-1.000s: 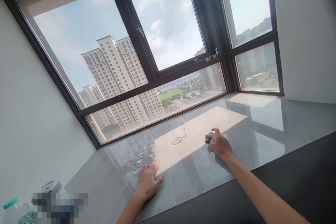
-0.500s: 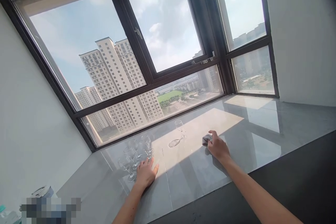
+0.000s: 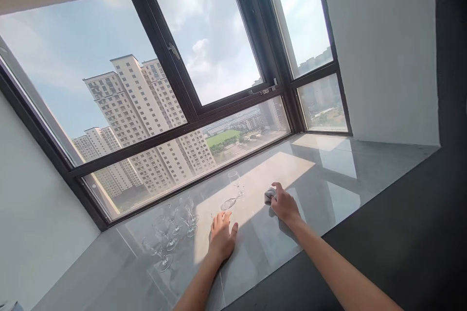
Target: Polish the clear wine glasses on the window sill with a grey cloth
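My left hand [image 3: 222,237] is open, fingers stretched forward, low over the grey sill between a cluster of glasses and a lone one. Several clear stemmed glasses [image 3: 161,249] stand to its left. Just beyond its fingertips, a single stemmed glass [image 3: 234,178] stands upright in the sunlit patch, casting a patterned shadow toward me. To the right of that glass, my right hand [image 3: 286,206] grips a bunched grey-and-white cloth [image 3: 269,197] low at the sill. My right palm hides part of the cloth.
The glossy tiled sill [image 3: 251,257] ends at a dark front edge. Behind it rises a dark-framed window [image 3: 197,121] with high-rise buildings outside. White walls [image 3: 386,68] close in both sides. Part of a whitish object [image 3: 10,306] shows at the bottom left corner.
My left hand has moved right, away from the clustered glasses and toward the lone one. My right hand keeps hold of the cloth at about the same spot. The view has swung right.
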`<state>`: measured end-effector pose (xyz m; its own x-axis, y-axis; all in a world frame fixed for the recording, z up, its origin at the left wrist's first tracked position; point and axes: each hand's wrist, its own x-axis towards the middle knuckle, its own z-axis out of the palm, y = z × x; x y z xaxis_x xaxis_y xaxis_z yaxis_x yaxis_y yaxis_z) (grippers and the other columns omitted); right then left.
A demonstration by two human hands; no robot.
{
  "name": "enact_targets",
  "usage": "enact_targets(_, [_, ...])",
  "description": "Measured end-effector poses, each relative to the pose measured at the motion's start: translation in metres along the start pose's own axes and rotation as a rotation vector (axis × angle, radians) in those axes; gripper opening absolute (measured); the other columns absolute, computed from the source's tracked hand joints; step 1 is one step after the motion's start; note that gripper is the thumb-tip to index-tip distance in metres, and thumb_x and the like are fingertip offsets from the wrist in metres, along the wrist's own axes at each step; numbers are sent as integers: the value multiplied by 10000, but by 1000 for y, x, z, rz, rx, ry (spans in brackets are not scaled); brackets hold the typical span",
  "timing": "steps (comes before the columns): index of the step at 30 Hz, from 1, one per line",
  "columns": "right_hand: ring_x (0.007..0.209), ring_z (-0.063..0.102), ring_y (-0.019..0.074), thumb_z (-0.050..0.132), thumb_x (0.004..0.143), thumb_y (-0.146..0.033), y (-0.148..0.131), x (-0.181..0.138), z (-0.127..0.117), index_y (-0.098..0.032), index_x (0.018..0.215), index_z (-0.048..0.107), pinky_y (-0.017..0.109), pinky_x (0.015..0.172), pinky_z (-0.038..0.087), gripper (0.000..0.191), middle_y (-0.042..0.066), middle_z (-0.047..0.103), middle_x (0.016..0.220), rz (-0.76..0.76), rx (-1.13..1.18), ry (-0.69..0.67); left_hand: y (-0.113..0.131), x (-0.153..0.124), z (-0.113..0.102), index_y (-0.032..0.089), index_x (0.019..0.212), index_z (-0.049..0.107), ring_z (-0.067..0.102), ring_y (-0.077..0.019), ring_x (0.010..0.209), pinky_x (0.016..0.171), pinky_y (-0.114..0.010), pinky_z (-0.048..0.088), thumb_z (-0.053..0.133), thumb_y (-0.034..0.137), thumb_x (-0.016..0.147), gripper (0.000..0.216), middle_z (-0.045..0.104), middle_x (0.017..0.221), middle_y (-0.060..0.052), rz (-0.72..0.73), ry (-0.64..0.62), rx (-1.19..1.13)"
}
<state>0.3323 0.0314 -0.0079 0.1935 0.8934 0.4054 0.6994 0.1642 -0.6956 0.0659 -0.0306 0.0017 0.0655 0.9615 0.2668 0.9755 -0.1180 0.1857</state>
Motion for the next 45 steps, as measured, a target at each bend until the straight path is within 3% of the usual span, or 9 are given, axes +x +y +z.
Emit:
enact_targets(7, [909, 646, 212, 440, 892, -121, 0, 1, 2, -204, 1271, 465, 287, 705, 374, 389, 97, 694, 1111, -13, -5, 10, 37, 96, 27, 297, 1501, 395, 251, -315, 1476, 1188, -510, 183, 438, 515, 913, 628, 261, 1632, -83, -1, -146, 1])
enact_targets(12, [929, 642, 200, 452, 894, -137, 2, 1, 4, -216, 1257, 461, 277, 709, 378, 372, 75, 696, 1116, -2, 3, 22, 41, 112, 36, 284, 1454, 480, 307, -294, 1459, 1184, -510, 206, 354, 524, 939, 581, 389, 1575, -81, 6, -153, 5])
enact_targets(18, [910, 647, 198, 450, 880, -120, 0, 0, 0, -208, 1261, 462, 274, 695, 372, 390, 79, 699, 1099, 10, -13, 24, 32, 72, 20, 297, 1478, 456, 272, -312, 1479, 1199, -503, 184, 425, 510, 906, 612, 364, 1589, -58, 6, -206, -28])
enact_targets(25, [856, 640, 212, 409, 911, -151, 1, -1, -2, -186, 1285, 459, 280, 638, 365, 379, 102, 702, 1071, -8, 2, -10, 7, -34, -27, 321, 1443, 504, 359, -292, 1423, 1194, -458, 227, 459, 569, 882, 616, 476, 1519, -30, 109, -198, -108])
enact_targets(31, [824, 638, 225, 409, 905, -189, 9, 1, 5, -182, 1290, 467, 293, 633, 368, 389, 119, 702, 1037, -18, -20, 7, -40, -112, -48, 317, 1447, 505, 288, -303, 1460, 1208, -452, 202, 499, 529, 859, 625, 418, 1559, -15, -98, -167, -58])
enact_targets(37, [818, 645, 232, 415, 894, -216, 10, 2, 7, -182, 1289, 483, 295, 646, 373, 402, 120, 708, 989, 5, -58, 14, -76, -111, -53, 264, 1462, 486, 303, -305, 1454, 1192, -493, 190, 396, 540, 912, 622, 400, 1566, -86, -346, -91, 93])
enact_targets(40, [829, 647, 236, 416, 887, -214, 10, 2, 7, -181, 1279, 489, 298, 658, 376, 400, 119, 713, 974, 7, -62, 17, -82, -108, -51, 249, 1405, 545, 313, -330, 1443, 1174, -517, 207, 444, 536, 887, 600, 400, 1558, -117, -375, 2, 85])
enact_targets(42, [831, 646, 235, 417, 884, -210, 10, 3, 7, -186, 1276, 489, 297, 659, 374, 399, 117, 715, 982, 8, -64, 14, -83, -112, -50, 246, 1259, 636, 417, -314, 1363, 1130, -480, 291, 453, 486, 883, 483, 515, 1449, -122, -324, 127, 53])
enact_targets(45, [836, 645, 232, 420, 881, -211, 9, 2, 6, -196, 1279, 484, 294, 659, 374, 404, 109, 713, 985, 10, -60, 8, -83, -120, -52, 243, 824, 641, 612, -253, 960, 871, -371, 455, 372, 419, 911, 333, 675, 979, -86, -323, 296, -32])
